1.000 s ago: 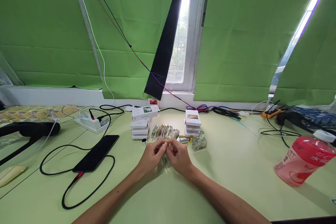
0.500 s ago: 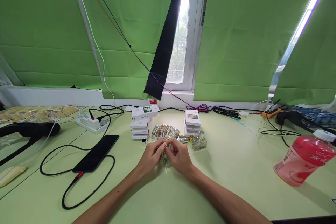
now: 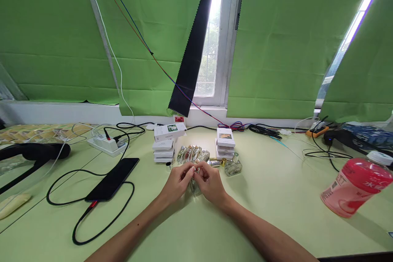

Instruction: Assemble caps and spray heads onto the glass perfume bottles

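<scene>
On the pale green bench [image 3: 276, 213], the left hand [image 3: 177, 181] and right hand [image 3: 212, 181] were closed, fingertips meeting around the top of a clear glass bottle [image 3: 195, 189], itself mostly hidden. Just beyond stood a cluster of similar bottles [image 3: 190, 154], between two stacks of white boxes [image 3: 163, 154].

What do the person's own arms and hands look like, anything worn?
Both forearms are bare where they show, without sleeves, watch or bracelet. The left hand and right hand are ungloved; no ring can be made out, though the view is partly blocked. A small spot marks the left forearm.
</scene>
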Demonstrator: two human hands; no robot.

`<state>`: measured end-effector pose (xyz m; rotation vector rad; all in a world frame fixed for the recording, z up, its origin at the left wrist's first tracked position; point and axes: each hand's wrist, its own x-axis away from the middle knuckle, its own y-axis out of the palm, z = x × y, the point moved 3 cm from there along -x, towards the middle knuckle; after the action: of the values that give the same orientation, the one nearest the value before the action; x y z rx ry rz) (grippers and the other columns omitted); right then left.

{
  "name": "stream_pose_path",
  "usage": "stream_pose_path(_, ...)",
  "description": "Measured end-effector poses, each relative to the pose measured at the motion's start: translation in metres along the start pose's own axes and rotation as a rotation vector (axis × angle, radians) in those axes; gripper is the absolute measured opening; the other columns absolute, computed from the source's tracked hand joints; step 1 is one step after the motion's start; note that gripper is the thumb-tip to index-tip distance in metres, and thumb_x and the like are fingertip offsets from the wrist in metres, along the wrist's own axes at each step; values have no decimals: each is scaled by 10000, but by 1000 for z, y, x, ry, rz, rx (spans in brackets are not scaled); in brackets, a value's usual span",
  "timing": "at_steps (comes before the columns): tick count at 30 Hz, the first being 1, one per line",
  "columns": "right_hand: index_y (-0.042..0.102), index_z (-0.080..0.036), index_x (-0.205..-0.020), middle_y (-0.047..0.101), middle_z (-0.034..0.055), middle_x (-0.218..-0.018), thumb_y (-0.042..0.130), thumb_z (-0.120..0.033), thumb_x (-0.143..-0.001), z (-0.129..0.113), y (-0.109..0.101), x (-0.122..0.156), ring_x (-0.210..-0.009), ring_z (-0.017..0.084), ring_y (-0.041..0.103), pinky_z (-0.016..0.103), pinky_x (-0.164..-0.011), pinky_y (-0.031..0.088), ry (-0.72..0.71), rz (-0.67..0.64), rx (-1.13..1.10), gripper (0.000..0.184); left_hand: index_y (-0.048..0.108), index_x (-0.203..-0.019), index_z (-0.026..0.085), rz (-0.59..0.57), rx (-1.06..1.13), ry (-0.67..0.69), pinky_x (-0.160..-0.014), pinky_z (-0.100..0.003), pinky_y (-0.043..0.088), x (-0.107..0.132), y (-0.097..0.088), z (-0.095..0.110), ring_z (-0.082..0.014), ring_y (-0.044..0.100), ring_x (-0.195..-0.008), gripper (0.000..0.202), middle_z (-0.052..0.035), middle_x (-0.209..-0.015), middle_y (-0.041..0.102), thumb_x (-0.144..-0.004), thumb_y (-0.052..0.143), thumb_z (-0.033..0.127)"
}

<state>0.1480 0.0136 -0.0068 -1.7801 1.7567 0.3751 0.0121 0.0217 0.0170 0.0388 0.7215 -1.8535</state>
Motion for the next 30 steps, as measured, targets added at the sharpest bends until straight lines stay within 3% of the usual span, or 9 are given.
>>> stream_pose_path(7,573,-194,-824,336,-95,-559,542,-264,-905,0,0,0,-496,86,324,216,-491,259,-29,-5,36,112,687,-905,172,-5,-22,1,-491,-232,347,0,0,0,-122,469,-503,369,16,-608,586,-989,433,426)
stream_pose_path(30,582,-185,-849,340,-97,-562,537,-236,-901,-1,-1,0,-494,81,323,212,-491,247,-46,-16,41,86,688,-891,156,-19,-22,27,-499,-228,340,0,-1,1,-112,460,-510,354,25,-589,567,-1000,438,382)
